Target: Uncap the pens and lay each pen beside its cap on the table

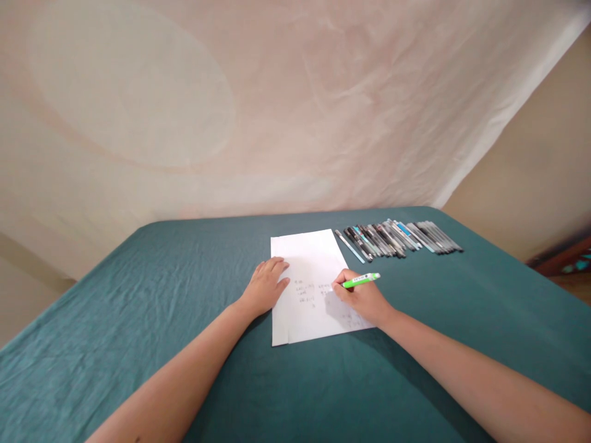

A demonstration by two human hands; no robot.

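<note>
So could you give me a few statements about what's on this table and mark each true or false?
1. The right hand holds a green pen. True.
2. The left hand is lifted off the table. False: it lies flat on the white paper.
3. A row of pens lies beyond the paper to the right. True.
4. The tablecloth is red. False: it is teal green.
5. The paper is blank. False: it carries some small writing.
</note>
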